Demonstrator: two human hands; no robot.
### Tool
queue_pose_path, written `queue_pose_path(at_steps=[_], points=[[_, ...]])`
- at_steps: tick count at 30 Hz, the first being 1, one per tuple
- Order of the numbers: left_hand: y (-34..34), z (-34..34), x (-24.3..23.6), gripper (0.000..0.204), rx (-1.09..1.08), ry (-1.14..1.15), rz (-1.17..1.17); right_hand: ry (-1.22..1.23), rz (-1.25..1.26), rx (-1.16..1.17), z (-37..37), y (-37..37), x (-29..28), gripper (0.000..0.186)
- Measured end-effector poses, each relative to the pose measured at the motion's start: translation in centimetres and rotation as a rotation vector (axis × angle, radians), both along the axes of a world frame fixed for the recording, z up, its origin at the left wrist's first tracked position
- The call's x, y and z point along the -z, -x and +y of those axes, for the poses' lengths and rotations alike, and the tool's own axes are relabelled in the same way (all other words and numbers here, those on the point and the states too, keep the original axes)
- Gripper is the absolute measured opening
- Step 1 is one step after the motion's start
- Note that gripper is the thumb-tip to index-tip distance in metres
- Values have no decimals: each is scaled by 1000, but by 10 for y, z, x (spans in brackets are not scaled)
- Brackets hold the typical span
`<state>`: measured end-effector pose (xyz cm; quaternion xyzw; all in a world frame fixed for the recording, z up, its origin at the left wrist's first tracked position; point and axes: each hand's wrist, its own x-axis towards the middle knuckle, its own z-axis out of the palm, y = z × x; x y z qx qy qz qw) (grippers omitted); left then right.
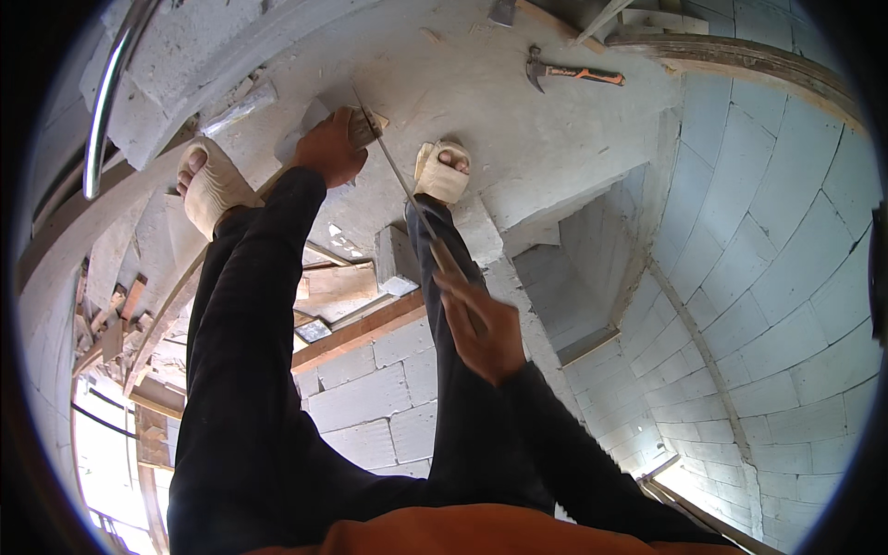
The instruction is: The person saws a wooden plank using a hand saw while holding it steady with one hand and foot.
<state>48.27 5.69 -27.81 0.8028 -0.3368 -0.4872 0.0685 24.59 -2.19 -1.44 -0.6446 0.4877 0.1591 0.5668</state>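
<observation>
My right hand (pixel 483 324) is closed round the handle of a handsaw (pixel 403 181). Its long thin blade, seen nearly edge-on, slants up and left across the end of a wooden strip (pixel 363 129); the teeth cannot be made out. My left hand (pixel 331 148) grips this strip just left of the blade, and its fingers are partly hidden. Under the left hand lies a grey block (pixel 294 139). My feet, in beige slippers, stand either side: the left slipper (pixel 215 192) and the right slipper (pixel 442 176).
A claw hammer (pixel 578 74) with an orange and black handle lies on the concrete floor at the far right. Beyond it is an axe head (pixel 502 11). A recessed opening (pixel 573 277) drops away on the right. Wood scraps (pixel 116 319) are piled at left.
</observation>
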Motion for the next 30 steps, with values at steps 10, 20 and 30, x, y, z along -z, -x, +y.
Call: queue_pose_path(at_steps=[10,20,30], points=[[7,-21,4,60,14,-2,-19,41,-83,-51,-18,-9,100,31],[7,-5,6,70,3,-28,-39,-15,57,21,-41,90,-49,28],[9,-4,17,62,22,46,-80,12,-153,-10,-24,34,35,28]])
